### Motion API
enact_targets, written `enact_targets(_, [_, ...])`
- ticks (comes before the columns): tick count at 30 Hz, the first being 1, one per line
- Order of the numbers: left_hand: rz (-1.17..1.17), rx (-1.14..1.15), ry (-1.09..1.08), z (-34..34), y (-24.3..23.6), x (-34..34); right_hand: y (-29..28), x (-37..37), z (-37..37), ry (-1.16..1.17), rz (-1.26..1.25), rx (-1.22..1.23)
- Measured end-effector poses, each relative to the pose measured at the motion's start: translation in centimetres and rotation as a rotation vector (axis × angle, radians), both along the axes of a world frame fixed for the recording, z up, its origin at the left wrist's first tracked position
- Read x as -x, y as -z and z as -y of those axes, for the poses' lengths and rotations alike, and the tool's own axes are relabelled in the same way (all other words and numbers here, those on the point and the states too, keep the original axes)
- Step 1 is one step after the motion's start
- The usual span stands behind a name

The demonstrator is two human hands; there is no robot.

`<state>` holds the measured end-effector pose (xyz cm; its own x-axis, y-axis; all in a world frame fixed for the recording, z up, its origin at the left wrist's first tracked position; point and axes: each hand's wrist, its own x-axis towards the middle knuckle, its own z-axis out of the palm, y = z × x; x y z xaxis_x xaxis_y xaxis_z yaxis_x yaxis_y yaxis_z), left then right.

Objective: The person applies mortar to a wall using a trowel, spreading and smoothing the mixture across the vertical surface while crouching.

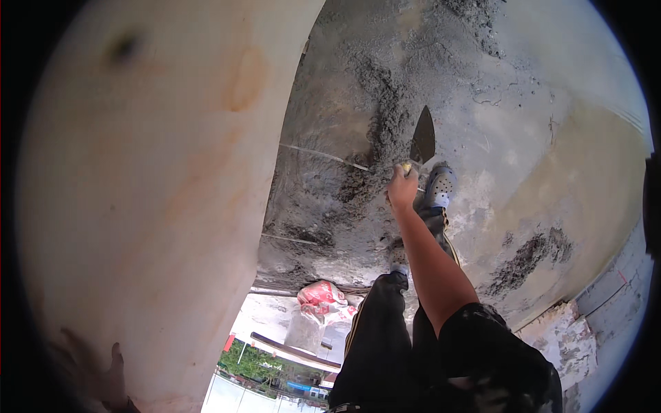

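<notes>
My right hand (403, 186) is closed around the handle of a pointed trowel (424, 134). The dark leaf-shaped blade points away from me, over or against wet grey mortar (385, 117); whether it touches cannot be told. At the lower left my left hand (93, 372) lies with fingers spread against a large pale panel or wall (158, 193), partly lost in the dark rim. A grey perforated clog (441, 182) on my foot stands just below the blade.
Thin pale lines (323, 157) cross the rough mortar. Behind my legs sits a red and white sack (322, 299). A broken-edged masonry piece (561, 344) lies at the lower right, and a dark rough mortar patch (530, 261) is nearby.
</notes>
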<state>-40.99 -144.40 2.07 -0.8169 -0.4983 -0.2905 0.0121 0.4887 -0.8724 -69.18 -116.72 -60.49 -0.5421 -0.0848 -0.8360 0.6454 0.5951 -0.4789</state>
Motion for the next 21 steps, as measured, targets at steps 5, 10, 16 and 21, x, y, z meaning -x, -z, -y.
enact_targets(5, [-0.132,-0.043,-0.005,-1.1,0.1,1.2,-8.6,8.4,-22.5,0.141,-0.059,-0.077])
enact_targets(10, [-0.169,-0.071,0.020,-1.8,-0.1,1.5,-18.2,12.4,-41.6,0.148,-0.084,-0.230])
enact_targets(16, [-0.539,-0.300,0.139,-4.7,0.0,2.3,-21.7,3.6,-63.5,0.232,-0.142,-0.293])
enact_targets(21, [-0.623,-0.850,-0.183,-28.0,11.9,10.2,-21.5,-7.2,-80.5,0.359,-0.107,-0.422])
